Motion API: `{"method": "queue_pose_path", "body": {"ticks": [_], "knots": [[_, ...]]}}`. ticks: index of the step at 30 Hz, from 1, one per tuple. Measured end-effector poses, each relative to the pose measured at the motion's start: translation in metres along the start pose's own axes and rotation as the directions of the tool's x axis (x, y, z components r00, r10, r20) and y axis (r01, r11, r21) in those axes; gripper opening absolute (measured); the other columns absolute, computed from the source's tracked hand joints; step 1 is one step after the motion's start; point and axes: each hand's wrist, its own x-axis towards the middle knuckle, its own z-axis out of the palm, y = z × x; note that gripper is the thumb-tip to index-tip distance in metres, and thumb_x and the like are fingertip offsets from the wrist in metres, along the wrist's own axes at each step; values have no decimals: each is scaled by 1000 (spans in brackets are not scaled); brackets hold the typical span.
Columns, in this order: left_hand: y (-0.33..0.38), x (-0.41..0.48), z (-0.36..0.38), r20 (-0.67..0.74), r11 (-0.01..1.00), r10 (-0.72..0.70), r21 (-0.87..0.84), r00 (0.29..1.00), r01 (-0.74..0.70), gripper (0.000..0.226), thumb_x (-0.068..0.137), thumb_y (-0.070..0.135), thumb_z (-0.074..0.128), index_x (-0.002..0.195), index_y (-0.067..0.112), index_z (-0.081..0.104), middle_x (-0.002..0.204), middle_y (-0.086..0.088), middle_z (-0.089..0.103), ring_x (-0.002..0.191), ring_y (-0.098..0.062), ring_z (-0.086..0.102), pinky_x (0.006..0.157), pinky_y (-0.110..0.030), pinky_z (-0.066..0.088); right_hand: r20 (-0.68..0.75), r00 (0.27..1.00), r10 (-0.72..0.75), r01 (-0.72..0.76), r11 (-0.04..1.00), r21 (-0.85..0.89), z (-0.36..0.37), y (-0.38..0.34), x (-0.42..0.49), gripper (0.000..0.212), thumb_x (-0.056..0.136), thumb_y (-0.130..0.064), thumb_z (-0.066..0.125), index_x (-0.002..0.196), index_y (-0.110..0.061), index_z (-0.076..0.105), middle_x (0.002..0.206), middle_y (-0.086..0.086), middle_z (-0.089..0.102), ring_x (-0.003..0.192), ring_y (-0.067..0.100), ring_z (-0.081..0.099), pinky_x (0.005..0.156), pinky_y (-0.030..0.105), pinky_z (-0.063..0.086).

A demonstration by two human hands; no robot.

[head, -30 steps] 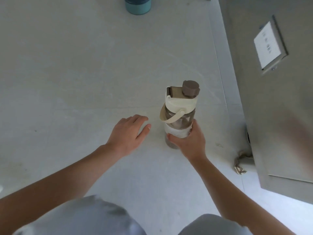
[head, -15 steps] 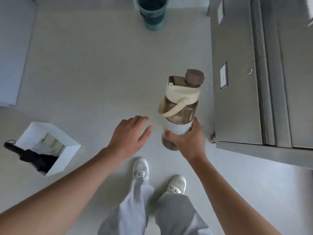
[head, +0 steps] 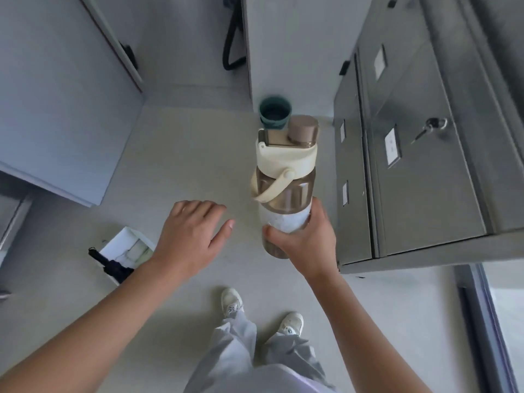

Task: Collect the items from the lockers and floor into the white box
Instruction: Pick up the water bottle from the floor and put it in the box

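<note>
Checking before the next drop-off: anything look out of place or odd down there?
A dark folded umbrella sticks out over the edge of the white box rather than sitting inside. The teal cup stands alone on the floor. Nothing looks spilled or damaged.

The light is soft and even, a bit bluish. The tall grey metal lockers (head: pixel 419 171) lean and bend near the edges. Everything looks slightly blurry. Shadows are faint on the pale floor (head: pixel 181 154).

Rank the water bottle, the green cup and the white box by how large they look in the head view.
1. water bottle, held close to the camera, which inflates it
2. white box, partly hidden by the forearm
3. green cup
</note>
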Motion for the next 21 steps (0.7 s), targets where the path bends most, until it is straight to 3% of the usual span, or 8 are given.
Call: {"method": "queue_pose_path", "body": {"ticks": [6, 11, 15, 21], "knots": [[-15, -55, -66, -49, 984, -175, -13, 983, 175, 47, 99, 45, 34, 100, 12, 67, 94, -3, 70, 86, -31, 63, 79, -43, 44, 88, 987, -135, 139, 990, -39, 12, -74, -37, 75, 51, -61, 81, 115, -35, 52, 108, -15, 65, 97, 7, 64, 81, 37, 57], [-60, -90, -98, -105, 963, -268, -45, 958, 265, 47, 99, 44, 35, 98, 10, 67, 93, -5, 69, 83, -32, 63, 76, -43, 46, 161, 953, -258, 268, 962, -43, 58, -129, -56, 69, 53, -59, 85, 110, -44, 48, 105, -21, 62, 95, -1, 61, 77, 28, 55], [-117, -122, -115, -105, 946, -324, -2, 940, 326, 50, 99, 45, 30, 99, 11, 67, 91, -4, 68, 79, -30, 62, 74, -42, 45, 191, 931, -312, 312, 950, 32, 115, -168, -68, 70, 52, -58, 84, 112, -40, 52, 107, -17, 65, 97, 3, 63, 81, 37, 58], [-202, -192, -143, -216, 853, -509, 4, 833, 522, 48, 99, 44, 33, 100, 12, 68, 89, -3, 69, 76, -29, 62, 73, -42, 47, 345, 856, -385, 369, 922, 114, 207, -230, -89, 70, 52, -59, 86, 111, -42, 53, 107, -17, 66, 98, 2, 65, 81, 35, 59]]}}
